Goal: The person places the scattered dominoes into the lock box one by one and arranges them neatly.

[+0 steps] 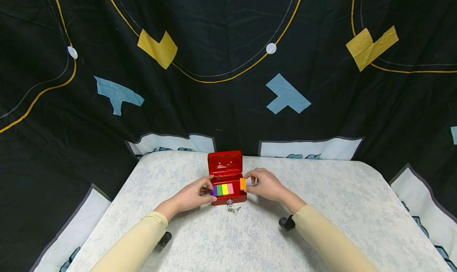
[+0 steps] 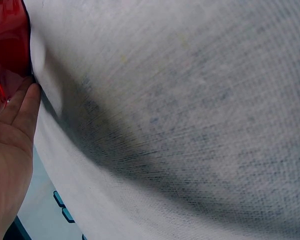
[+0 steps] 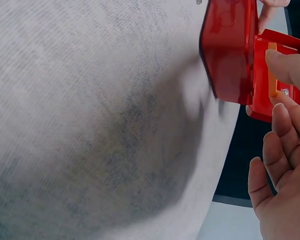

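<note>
A small red cash box (image 1: 238, 198) sits on the table with its lid (image 1: 225, 163) raised at the back. Inside lie purple (image 1: 214, 190), green (image 1: 219, 190), yellow (image 1: 225, 189) and pink (image 1: 230, 188) blocks, side by side. My left hand (image 1: 191, 194) holds the left end of the box, index finger toward the back and thumb at the front corner. Over the box's right end, my right hand (image 1: 265, 184) pinches an orange block (image 1: 243, 184) between thumb and finger. The right wrist view shows this orange block (image 3: 273, 91) edge-on above the rim, its other fingers loosely bent.
A padlock (image 1: 230, 204) with keys (image 1: 235, 211) hangs at the box's front. The pale patterned cloth (image 1: 214, 240) covers the table. A dark curtain (image 1: 221, 113) with yellow and blue shapes stands behind the table's far edge.
</note>
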Demonstrator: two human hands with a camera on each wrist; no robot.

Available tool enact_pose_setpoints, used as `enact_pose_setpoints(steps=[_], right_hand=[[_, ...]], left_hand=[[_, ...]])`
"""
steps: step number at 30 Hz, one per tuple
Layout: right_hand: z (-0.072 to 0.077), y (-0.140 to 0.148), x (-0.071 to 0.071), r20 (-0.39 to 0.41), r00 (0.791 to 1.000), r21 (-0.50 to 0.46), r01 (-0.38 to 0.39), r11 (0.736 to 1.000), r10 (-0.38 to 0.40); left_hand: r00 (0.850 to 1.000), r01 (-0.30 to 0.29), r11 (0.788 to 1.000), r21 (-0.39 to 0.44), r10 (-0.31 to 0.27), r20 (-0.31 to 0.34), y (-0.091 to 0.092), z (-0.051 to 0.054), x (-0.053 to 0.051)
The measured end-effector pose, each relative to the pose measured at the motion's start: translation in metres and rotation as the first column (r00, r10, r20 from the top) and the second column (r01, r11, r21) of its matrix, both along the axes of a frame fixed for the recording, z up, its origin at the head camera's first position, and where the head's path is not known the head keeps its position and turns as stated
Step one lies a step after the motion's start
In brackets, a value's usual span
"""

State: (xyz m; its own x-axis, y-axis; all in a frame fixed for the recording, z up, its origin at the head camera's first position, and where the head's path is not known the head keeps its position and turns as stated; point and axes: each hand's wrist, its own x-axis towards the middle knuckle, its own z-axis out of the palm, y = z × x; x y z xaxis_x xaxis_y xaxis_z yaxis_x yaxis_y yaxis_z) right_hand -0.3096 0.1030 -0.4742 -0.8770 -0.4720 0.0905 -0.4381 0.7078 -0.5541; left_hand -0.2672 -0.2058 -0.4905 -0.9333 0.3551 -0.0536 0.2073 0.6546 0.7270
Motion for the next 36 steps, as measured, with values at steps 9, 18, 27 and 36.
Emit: enact_pose_setpoints(steps=[9,18,27,36], right_hand=[[0.001,-0.008,-0.005,0.013,1.000,0.031,-0.009,0.999,0.009],[-0.002,-0.015,-0.010,0.010,1.000,0.033,-0.008,0.999,0.008],[-0.002,-0.023,-0.012,0.035,0.999,0.059,-0.004,0.998,0.002],[-0.006,-0.027,-0.015,0.033,0.999,0.102,0.001,0.995,-0.004]], left_hand=[[1.000,0.004,1.000,-0.004,-0.004,-0.010,0.000,-0.001,0.000],[1.000,0.000,1.000,-0.012,0.000,-0.007,0.000,-0.001,-0.001],[1.000,0.009,1.000,-0.016,-0.009,-0.012,0.000,-0.001,-0.001],[1.000,0.008,1.000,-0.011,-0.008,-0.010,0.000,-0.002,-0.001]])
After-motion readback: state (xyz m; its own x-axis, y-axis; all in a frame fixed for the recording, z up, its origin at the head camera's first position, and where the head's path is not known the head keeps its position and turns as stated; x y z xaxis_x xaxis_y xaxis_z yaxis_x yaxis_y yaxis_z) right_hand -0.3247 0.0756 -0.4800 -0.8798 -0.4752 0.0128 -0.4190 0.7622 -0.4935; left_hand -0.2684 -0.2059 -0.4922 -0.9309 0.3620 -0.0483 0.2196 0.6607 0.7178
